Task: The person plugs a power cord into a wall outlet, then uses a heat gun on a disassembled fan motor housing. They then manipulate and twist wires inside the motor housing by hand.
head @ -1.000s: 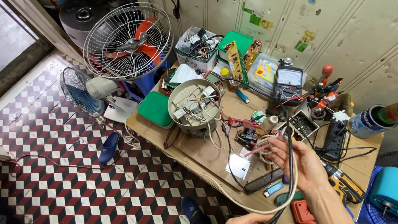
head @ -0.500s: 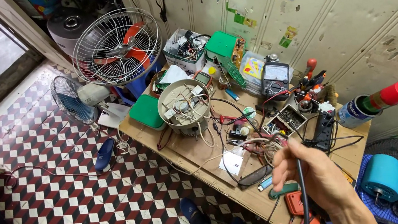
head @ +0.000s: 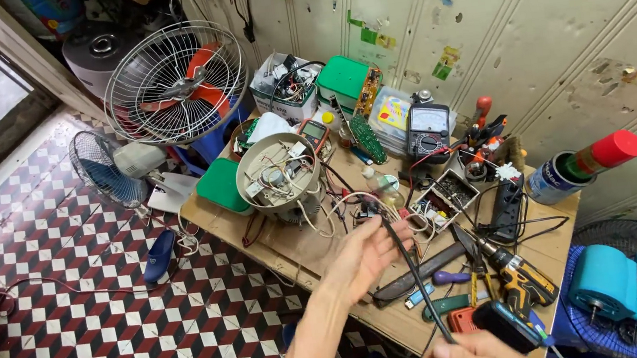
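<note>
Left hand [head: 368, 255] at centre, fingers half-curled around the upper end of a black cable [head: 414, 280]; right hand [head: 474, 356] at 6 o'clock, fingers clenched on its lower end, the cable running taut between them above the cluttered wooden table [head: 303, 254]. Around it: round wired appliance base [head: 278, 177] at 10 o'clock, black-and-yellow drill [head: 519, 280] at 3 o'clock, dark flat tool [head: 415, 275] beneath the cable. Packages: green box [head: 345, 78] and multimeter [head: 427, 127] at 12 o'clock, red-capped spray can [head: 582, 164] at 2 o'clock; small green and yellow stickers on the wall.
</note>
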